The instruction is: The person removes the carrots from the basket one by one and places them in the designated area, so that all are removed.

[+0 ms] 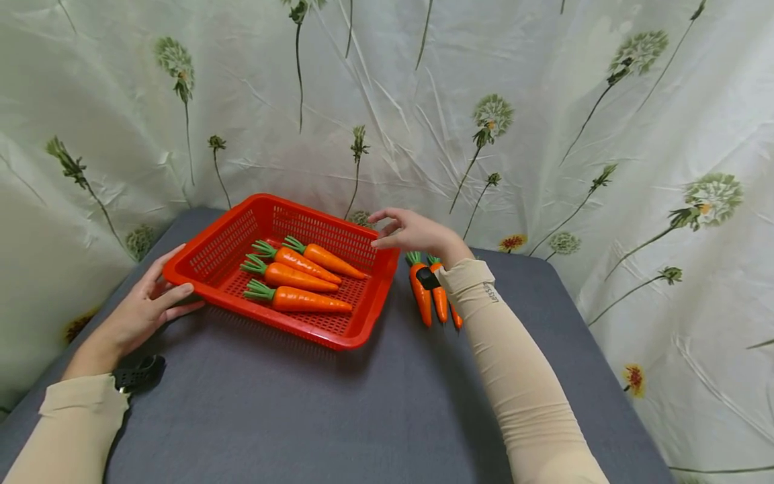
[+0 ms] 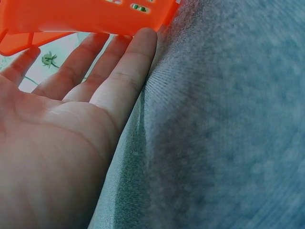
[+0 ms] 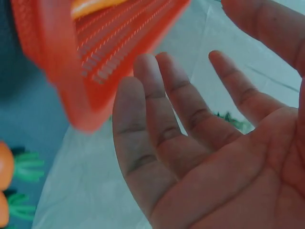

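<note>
A red plastic basket (image 1: 284, 329) with slotted walls stands on the table, several orange carrots (image 1: 311, 300) with green tops lying in it. At its left corner is my left hand (image 1: 142, 306), thumb by the rim and fingers spread along the outside. In the left wrist view, fairly straight fingers (image 2: 125, 81) reach up to the basket's wall (image 2: 76, 16). Over the far right corner, my right hand (image 1: 417, 232) hovers with loosely bent fingers and nothing in them. The right wrist view shows its palm facing the camera, fingertips close to the basket rim (image 3: 88, 112).
Right of the basket, three more carrots (image 1: 421, 296) lie side by side on the grey table (image 1: 290, 410), partly covered by my right wrist and sleeve. A pale curtain (image 1: 399, 101) with a dandelion print hangs along the table's back and sides.
</note>
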Demonstrator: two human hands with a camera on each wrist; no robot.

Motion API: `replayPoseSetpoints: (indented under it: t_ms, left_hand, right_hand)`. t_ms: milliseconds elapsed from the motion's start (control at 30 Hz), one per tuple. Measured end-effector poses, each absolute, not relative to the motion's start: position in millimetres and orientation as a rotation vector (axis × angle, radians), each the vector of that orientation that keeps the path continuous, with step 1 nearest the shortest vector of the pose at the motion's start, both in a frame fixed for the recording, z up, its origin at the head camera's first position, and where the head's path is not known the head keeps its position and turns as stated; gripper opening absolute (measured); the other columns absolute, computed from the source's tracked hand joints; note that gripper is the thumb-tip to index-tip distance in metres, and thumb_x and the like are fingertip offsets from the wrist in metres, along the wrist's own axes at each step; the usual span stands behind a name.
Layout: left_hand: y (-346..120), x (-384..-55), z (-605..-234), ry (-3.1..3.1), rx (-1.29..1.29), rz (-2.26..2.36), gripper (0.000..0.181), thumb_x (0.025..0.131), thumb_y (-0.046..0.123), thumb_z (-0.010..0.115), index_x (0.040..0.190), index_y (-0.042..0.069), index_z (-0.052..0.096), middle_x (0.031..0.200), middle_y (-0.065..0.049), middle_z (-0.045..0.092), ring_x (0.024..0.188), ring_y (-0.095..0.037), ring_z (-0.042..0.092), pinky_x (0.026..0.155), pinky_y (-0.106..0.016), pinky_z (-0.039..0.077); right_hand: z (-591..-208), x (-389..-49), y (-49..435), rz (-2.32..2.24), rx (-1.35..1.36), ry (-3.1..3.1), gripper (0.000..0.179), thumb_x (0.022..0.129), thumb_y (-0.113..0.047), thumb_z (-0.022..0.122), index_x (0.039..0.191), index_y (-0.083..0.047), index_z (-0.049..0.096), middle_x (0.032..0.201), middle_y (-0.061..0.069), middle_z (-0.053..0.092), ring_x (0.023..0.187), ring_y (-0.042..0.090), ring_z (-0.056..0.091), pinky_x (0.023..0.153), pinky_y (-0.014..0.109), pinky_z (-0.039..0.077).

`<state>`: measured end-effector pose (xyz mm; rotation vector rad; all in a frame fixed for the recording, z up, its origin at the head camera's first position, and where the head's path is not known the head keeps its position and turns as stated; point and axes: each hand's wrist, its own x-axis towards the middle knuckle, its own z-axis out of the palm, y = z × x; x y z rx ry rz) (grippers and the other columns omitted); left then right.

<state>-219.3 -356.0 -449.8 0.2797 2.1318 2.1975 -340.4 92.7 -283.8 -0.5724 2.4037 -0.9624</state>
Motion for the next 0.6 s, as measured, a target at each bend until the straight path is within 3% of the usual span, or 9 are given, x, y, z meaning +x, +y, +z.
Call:
replayPoseSetpoints:
  t_ms: [133,233,433,600]
  left_hand:
    - [-355,-219,-448,2.123,0.283,2.203,0.078,0.102,0.003,0.053,0.161,0.036,0.013,0.156,-0.013,0.016,0.113,0.006,0.057,0.081,-0.024,0.060]
    - [-355,-219,-448,2.126,0.281,2.198,0.078,0.102,0.004,0.053,0.161,0.037,0.013,0.156,-0.013,0.016,0.113,0.007,0.057,0.081,-0.024,0.060]
    - [-357,-219,-450,2.143,0.263,2.180,0.078,0.102,0.005,0.054,0.160,0.038,0.012,0.157,-0.013,0.015,0.112,0.007,0.057,0.081,-0.024,0.060]
    - [-357,-219,-450,2.169,0.238,2.159,0.079,0.102,0.007,0.055,0.160,0.039,0.012,0.158,-0.014,0.014,0.110,0.009,0.056,0.080,-0.024,0.060]
  right_hand:
    - [-289,-343,75,-0.971,-0.610,2.345,0.058,0.094,-0.024,0.071,0.146,-0.018,0.047,0.122,0.012,0.064,0.116,0.034,0.059,0.093,0.047,0.053]
    - [-294,-344,64,-0.964,-0.640,2.313,0.059,0.094,-0.023,0.072,0.147,-0.018,0.047,0.119,0.012,0.063,0.110,0.035,0.058,0.086,0.042,0.053]
    - [-304,-345,41,-0.930,-0.681,2.255,0.059,0.093,-0.020,0.072,0.147,-0.017,0.047,0.115,0.012,0.062,0.086,0.018,0.055,0.069,0.029,0.047]
    - [-313,-343,21,-0.895,-0.731,2.216,0.056,0.093,-0.018,0.072,0.144,-0.020,0.049,0.119,0.013,0.063,0.096,0.023,0.057,0.077,0.037,0.050]
